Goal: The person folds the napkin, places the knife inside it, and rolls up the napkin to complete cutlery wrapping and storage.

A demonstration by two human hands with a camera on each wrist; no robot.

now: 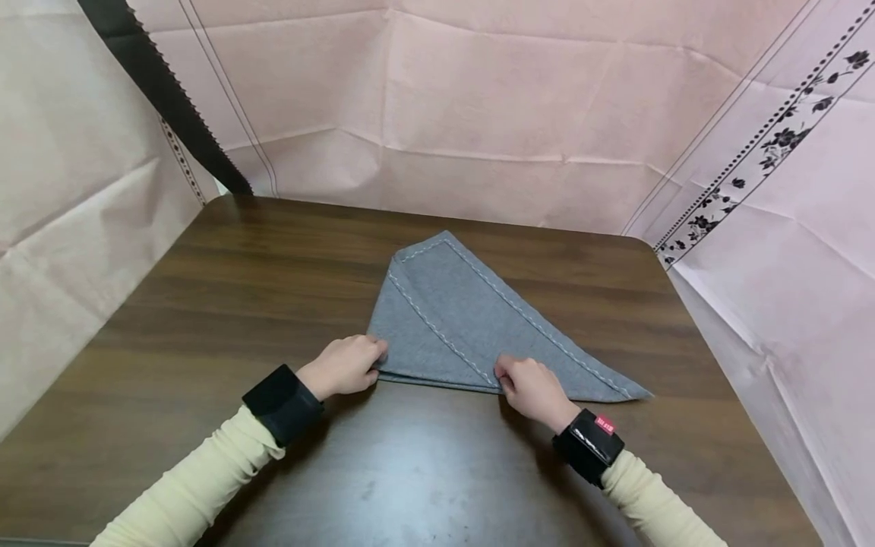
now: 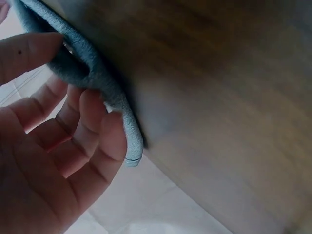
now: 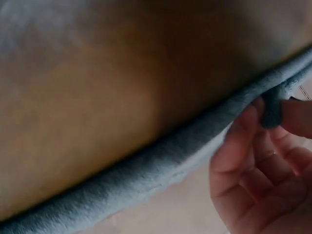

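A person's left hand (image 1: 347, 365) pinches the near left corner of a folded grey cloth (image 1: 437, 296); in the left wrist view the thumb lies on one side of a fold and the curled fingers on the other; the right hand (image 1: 536, 387) pinches the cloth's near edge, a small piece of it caught between thumb and finger in the right wrist view; the cloth lies on a brown wooden table (image 1: 239, 304), between the two hands and beyond them, its near edge running from one hand to the other; one point stretches out past the right hand to its right, and a blunter top lies farther from the person than either hand; pale stitching (image 1: 437, 328) crosses the cloth, one line ending beside the right hand's fingers.

Just behind each hand sits a black wristband, the left one (image 1: 283, 405) plain and the right one (image 1: 589, 444) bearing a red tag (image 1: 604, 424); pale yellow sleeves (image 1: 187, 482) follow; well beyond both hands hangs a creased pinkish sheet (image 1: 513, 99), with a black strip (image 1: 174, 99) to the left and a flowered border (image 1: 786, 140) to the right.
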